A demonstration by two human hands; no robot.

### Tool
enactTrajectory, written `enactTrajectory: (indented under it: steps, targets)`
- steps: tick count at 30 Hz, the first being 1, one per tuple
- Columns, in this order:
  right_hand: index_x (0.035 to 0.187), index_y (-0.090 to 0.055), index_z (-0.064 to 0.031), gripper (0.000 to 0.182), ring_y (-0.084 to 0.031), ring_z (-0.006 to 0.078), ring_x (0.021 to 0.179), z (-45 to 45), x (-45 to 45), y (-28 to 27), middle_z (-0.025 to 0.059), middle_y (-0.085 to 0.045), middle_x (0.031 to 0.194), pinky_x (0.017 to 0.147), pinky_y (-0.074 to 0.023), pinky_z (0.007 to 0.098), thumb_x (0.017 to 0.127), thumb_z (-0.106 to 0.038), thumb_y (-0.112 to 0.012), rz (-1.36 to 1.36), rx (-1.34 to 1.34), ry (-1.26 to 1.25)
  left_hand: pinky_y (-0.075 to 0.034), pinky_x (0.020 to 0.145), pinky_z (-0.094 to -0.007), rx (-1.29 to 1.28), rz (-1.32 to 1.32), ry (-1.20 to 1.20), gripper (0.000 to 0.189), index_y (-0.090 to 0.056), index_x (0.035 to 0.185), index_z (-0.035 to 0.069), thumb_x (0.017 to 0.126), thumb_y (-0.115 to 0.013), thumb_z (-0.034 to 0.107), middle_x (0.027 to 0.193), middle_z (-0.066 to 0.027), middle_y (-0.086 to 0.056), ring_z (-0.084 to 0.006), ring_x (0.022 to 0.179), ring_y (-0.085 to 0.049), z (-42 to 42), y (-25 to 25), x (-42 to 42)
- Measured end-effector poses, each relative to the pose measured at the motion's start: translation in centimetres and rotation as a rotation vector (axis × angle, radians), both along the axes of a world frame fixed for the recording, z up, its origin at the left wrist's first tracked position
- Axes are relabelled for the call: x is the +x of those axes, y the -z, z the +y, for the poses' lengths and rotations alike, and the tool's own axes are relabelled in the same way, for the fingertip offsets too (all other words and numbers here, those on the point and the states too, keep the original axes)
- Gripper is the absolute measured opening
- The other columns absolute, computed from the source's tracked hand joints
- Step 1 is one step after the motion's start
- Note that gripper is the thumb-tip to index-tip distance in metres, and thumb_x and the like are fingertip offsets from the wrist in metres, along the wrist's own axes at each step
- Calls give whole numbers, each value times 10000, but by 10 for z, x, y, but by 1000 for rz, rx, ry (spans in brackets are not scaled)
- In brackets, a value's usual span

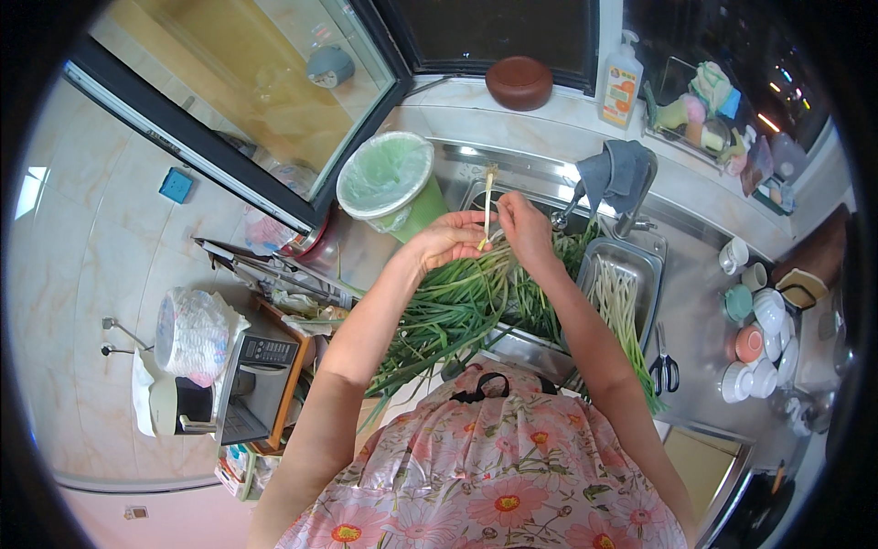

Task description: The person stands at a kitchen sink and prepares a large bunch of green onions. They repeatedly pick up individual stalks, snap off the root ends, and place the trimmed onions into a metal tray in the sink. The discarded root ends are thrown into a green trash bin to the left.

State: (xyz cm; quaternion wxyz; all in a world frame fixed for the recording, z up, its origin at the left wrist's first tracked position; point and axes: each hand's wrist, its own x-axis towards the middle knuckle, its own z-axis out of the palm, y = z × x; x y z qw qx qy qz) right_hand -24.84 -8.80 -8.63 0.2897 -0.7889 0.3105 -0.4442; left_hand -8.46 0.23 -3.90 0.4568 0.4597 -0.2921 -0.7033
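Observation:
Between its fingertips my left hand (449,241) holds a thin stalk with a white stem (488,202), upright, its roots at the top. Close beside it on the right, the fingers of my right hand (525,223) are pinched together near the stem; a thin pale strand shows there, and its far end is unclear. Below both hands a large heap of long green stalks (446,302), like scallions, lies over the large sink basin. More stalks with pale stems (616,291) lie in the small basin (656,302) on the right, their green ends hanging over its near edge.
A green bin with a plastic liner (418,206) stands left of the sink. Behind the small basin is the faucet (638,199), with a grey cloth (614,175) over it. Black-handled scissors (663,374), bowls (737,381) and cups are at the right. An open window frame (199,151) juts in at the upper left.

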Motion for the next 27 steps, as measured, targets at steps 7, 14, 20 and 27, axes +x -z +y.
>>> enactTrajectory:
  steps: [7,14,20,27]
  targets:
    - [935,-529,-104,108,-636,332,673,-18,2,8,87,-643,855,567,-495,428,883,-175,-591,-7,-139,93,-541,624,-198,27,97,69,506,-431,1361,10,873,-543,-69,993,-111,-622,-114,737,-615,10,-3,12]
    - [972,-552,-108,117,-641,352,754,-56,-10,30,114,-658,836,625,-485,451,898,-196,-574,1,23,216,-495,592,-184,51,83,104,528,-423,1372,2,866,-566,-45,1074,-150,-635,-94,709,-578,40,-6,30]
    - [1040,-583,-99,166,-658,242,743,-58,-11,61,88,-678,840,651,-495,358,908,-198,-566,-92,257,-10,-503,636,-202,45,153,11,543,-414,1378,2,853,-527,-76,1105,-162,-619,-116,745,-579,53,6,46]
    - [960,-630,-4,245,-568,79,730,-11,23,22,16,-637,802,661,-447,238,878,-235,-646,-172,662,-637,-520,691,-249,-5,224,-74,495,-397,1348,25,873,-498,-69,1133,-196,-596,-160,787,-592,35,7,27]
